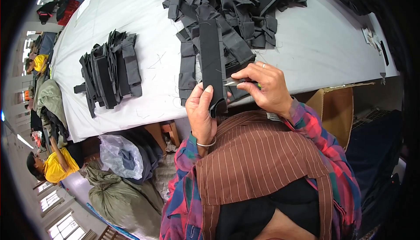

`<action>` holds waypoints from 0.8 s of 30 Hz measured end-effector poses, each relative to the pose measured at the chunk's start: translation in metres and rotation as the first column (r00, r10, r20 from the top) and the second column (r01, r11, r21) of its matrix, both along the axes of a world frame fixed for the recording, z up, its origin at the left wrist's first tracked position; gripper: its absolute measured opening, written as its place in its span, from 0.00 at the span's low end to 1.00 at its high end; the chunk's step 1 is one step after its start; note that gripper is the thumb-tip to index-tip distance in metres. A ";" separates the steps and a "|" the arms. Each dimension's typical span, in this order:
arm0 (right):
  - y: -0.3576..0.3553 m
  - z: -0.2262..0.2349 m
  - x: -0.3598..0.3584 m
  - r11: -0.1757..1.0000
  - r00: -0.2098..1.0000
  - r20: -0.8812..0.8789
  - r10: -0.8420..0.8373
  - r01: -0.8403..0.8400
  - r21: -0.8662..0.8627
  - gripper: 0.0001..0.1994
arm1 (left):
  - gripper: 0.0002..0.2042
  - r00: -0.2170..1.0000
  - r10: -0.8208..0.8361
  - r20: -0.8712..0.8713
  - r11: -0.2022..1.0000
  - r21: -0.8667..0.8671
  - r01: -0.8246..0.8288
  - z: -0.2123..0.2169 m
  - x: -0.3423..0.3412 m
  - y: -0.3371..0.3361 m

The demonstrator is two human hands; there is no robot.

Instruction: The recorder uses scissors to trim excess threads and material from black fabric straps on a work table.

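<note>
1. While its lower end curls over near the table's front edge, a dark fabric strip (211, 52) runs lengthwise away from the person, its far end over a large pile.
2. The left hand (202, 109) pinches the strip near that lower end, thumb flat on top, fingers mostly hidden behind.
3. The right hand (266, 84) is closed around a small pointed metal tool (230, 83), its tip at the strip's right edge; whether they touch, I cannot tell.
4. Beyond the hands, the loose pile (236, 4) of similar dark pieces spreads across the white-covered table (159, 30).
5. To the left, well apart from it, sits a smaller, neater stack (109, 71).
6. An open cardboard box (339, 113) stands right, below the tabletop.
7. At lower left are a clear plastic bag (120, 154), an olive sack (118, 196) and a co-worker in yellow (60, 166).
</note>
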State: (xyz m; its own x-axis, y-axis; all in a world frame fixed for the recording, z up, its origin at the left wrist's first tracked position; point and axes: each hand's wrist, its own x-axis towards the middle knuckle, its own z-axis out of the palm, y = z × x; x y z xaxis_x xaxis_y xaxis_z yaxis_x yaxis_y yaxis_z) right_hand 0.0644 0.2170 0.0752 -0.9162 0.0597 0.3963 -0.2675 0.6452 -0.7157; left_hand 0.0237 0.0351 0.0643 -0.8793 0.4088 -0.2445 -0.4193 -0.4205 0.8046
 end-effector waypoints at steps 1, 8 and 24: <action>-0.001 0.000 0.000 1.000 1.000 -0.002 -0.006 0.006 -0.005 0.10 | 0.10 1.000 -0.002 0.000 1.000 0.002 0.002 0.000 0.000 0.000; 0.001 -0.002 0.001 0.998 0.999 -0.030 -0.046 0.047 0.041 0.10 | 0.11 1.000 0.011 0.022 0.999 -0.036 -0.010 0.002 0.001 0.000; -0.007 0.008 0.005 0.913 0.958 0.208 0.195 -0.100 -0.396 0.14 | 0.13 0.998 0.052 -0.028 0.999 0.017 -0.052 0.001 0.001 0.009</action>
